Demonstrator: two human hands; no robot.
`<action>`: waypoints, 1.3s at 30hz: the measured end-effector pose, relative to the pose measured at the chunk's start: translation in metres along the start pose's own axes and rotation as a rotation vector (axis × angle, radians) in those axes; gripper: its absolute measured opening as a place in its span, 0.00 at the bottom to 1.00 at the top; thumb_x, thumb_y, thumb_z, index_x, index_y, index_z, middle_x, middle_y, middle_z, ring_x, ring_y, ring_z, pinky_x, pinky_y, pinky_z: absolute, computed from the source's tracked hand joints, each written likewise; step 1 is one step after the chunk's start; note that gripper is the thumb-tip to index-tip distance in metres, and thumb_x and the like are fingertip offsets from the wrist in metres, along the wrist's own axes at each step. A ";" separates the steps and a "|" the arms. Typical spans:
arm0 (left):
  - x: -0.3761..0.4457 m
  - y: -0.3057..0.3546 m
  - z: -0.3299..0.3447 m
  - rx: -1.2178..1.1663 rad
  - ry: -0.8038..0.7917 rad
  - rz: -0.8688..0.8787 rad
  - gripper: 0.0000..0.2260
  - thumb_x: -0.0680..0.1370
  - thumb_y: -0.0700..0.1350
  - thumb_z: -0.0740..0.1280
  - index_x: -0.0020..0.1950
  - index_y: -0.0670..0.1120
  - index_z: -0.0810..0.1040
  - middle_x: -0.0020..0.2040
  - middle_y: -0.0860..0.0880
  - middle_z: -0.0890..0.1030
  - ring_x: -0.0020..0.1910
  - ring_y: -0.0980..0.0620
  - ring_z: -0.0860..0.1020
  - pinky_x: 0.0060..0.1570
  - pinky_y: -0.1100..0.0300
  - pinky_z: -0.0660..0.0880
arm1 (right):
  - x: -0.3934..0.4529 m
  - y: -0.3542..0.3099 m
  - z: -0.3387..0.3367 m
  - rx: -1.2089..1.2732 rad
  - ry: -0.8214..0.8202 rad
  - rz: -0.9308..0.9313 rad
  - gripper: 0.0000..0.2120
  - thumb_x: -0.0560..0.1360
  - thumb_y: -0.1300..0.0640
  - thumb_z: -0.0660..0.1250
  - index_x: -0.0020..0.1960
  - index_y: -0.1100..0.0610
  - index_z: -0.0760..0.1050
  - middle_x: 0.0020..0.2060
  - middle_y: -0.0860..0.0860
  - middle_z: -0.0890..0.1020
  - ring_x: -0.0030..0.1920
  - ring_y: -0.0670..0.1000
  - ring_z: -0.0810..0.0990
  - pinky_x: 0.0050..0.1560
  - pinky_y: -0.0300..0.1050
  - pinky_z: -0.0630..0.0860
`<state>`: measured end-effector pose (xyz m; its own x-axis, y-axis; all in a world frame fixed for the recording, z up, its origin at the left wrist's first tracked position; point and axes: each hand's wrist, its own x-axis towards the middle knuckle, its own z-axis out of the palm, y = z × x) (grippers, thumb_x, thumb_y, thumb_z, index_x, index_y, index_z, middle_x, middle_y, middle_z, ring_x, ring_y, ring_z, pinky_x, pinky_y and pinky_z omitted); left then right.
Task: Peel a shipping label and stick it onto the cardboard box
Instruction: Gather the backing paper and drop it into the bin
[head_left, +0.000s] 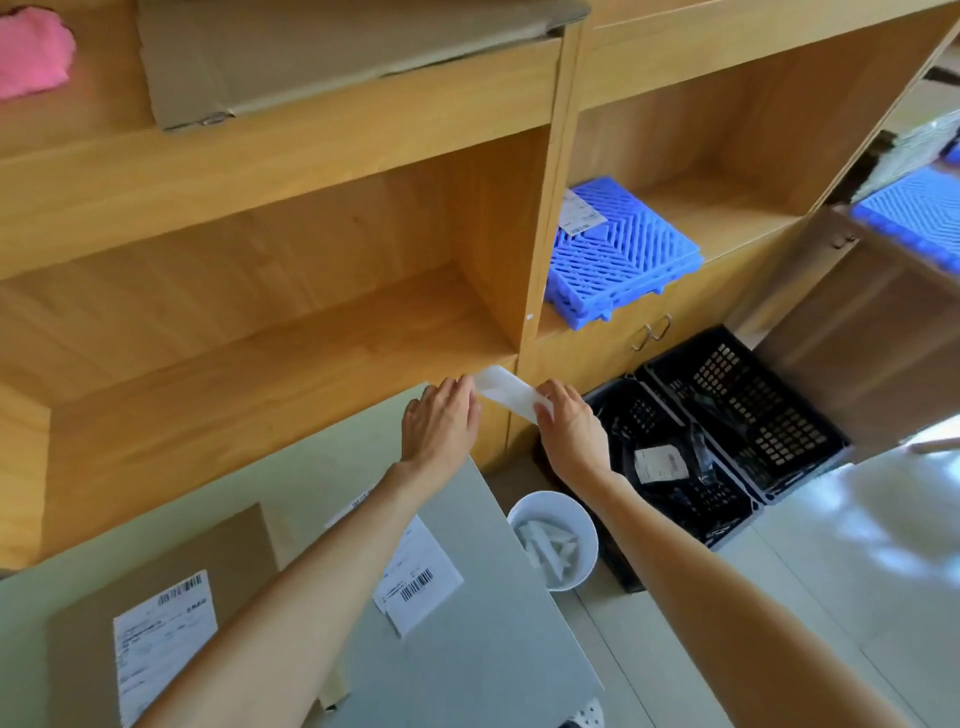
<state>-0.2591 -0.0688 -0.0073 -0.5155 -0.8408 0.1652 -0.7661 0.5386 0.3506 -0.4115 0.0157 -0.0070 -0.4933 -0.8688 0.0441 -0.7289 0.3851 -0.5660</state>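
A white strip of label paper (506, 391) is stretched between my two hands in front of the wooden shelf edge. My left hand (441, 421) pinches its left end and my right hand (569, 426) pinches its right end. A flat cardboard box (228, 551) lies on the grey table at the lower left, with a printed shipping label (161, 639) stuck on top of it. Another loose shipping label (421, 577) with a barcode lies on the table under my left forearm.
The grey table (493, 623) ends to the right of my left arm. A white bin (553, 540) with paper strips stands on the floor below. Black crates (727, 431) sit further right. Blue plastic tiles (618, 249) rest on the shelf (260, 332).
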 end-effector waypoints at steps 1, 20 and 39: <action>0.003 0.012 0.002 -0.020 0.021 -0.013 0.05 0.80 0.47 0.62 0.49 0.46 0.74 0.46 0.47 0.81 0.47 0.43 0.79 0.40 0.50 0.75 | 0.004 0.008 -0.011 0.019 0.021 -0.014 0.08 0.81 0.57 0.60 0.59 0.56 0.72 0.53 0.54 0.79 0.48 0.61 0.80 0.35 0.47 0.68; 0.005 0.142 0.086 -0.196 0.127 -0.298 0.07 0.80 0.52 0.66 0.45 0.51 0.77 0.29 0.54 0.72 0.26 0.56 0.71 0.24 0.63 0.63 | 0.037 0.227 -0.012 -0.021 -0.450 -0.090 0.06 0.74 0.54 0.70 0.48 0.52 0.74 0.47 0.51 0.79 0.45 0.59 0.81 0.41 0.52 0.77; 0.012 0.089 0.221 0.111 0.083 0.029 0.05 0.79 0.49 0.66 0.48 0.49 0.76 0.43 0.53 0.80 0.43 0.48 0.78 0.36 0.58 0.69 | 0.019 0.323 0.187 -0.233 -0.714 -0.283 0.09 0.77 0.55 0.67 0.57 0.52 0.72 0.58 0.52 0.74 0.50 0.61 0.81 0.45 0.51 0.76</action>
<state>-0.4183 -0.0196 -0.1779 -0.5081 -0.8239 0.2510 -0.7915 0.5616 0.2411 -0.5680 0.0652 -0.3427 0.0903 -0.9022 -0.4219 -0.9001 0.1073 -0.4222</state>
